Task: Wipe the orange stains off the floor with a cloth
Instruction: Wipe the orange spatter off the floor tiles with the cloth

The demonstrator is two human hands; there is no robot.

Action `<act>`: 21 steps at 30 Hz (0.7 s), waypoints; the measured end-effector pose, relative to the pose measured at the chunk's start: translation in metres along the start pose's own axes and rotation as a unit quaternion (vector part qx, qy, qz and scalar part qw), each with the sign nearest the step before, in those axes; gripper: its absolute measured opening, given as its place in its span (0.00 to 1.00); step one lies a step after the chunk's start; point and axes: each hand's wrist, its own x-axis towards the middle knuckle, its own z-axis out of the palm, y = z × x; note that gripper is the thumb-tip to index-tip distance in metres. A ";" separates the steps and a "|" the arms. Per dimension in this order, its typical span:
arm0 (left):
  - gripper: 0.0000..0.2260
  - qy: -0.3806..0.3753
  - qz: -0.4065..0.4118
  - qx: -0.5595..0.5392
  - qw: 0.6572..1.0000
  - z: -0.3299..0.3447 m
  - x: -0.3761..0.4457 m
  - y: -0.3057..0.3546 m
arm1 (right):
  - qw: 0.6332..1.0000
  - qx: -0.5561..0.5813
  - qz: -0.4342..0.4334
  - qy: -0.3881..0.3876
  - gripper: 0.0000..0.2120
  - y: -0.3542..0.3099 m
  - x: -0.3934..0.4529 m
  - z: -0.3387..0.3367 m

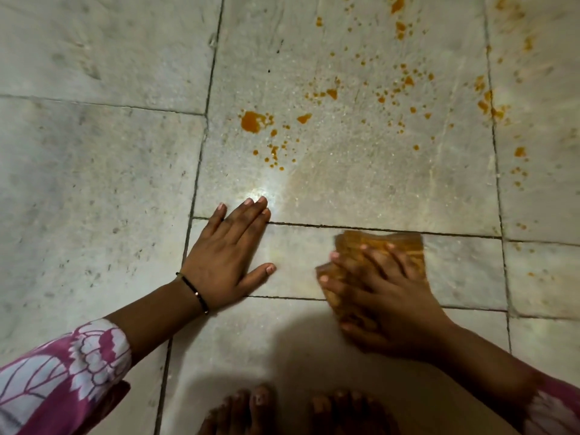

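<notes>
Hands apart: left hand (230,257) flat on floor (94,171), right hand (381,304) spread over cloth (397,244) (orange stains (252,121) beyond).

L hand (227,257) flat, fingers spread, R hand (381,304) pressing down, blurred

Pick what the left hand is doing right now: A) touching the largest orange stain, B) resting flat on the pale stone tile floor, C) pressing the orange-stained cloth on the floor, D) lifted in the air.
B: the left hand lies flat, fingers straight, on the pale stone tile floor; the right hand presses the orange-stained cloth.
</notes>
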 end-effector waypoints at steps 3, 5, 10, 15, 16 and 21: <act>0.33 -0.003 0.005 -0.010 1.000 -0.002 0.002 0.003 | 0.990 0.010 0.144 -0.007 0.32 0.042 -0.040 -0.001; 0.34 -0.015 0.055 -0.005 0.998 -0.008 0.009 0.004 | 0.956 0.044 0.289 0.010 0.32 0.065 -0.051 -0.007; 0.34 -0.089 0.309 0.099 0.942 -0.035 0.058 0.012 | 0.938 0.052 0.344 -0.007 0.38 0.066 -0.055 -0.004; 0.34 -0.089 0.393 0.162 0.901 -0.046 0.125 0.049 | 0.986 0.011 0.150 -0.073 0.38 0.024 -0.114 0.004; 0.34 -0.082 0.399 0.167 0.898 -0.046 0.135 0.059 | 0.990 0.009 0.112 -0.088 0.36 0.027 -0.128 0.006; 0.34 -0.052 0.409 0.206 0.888 -0.039 0.163 0.096 | 0.973 0.019 0.227 -0.043 0.34 0.110 -0.167 0.009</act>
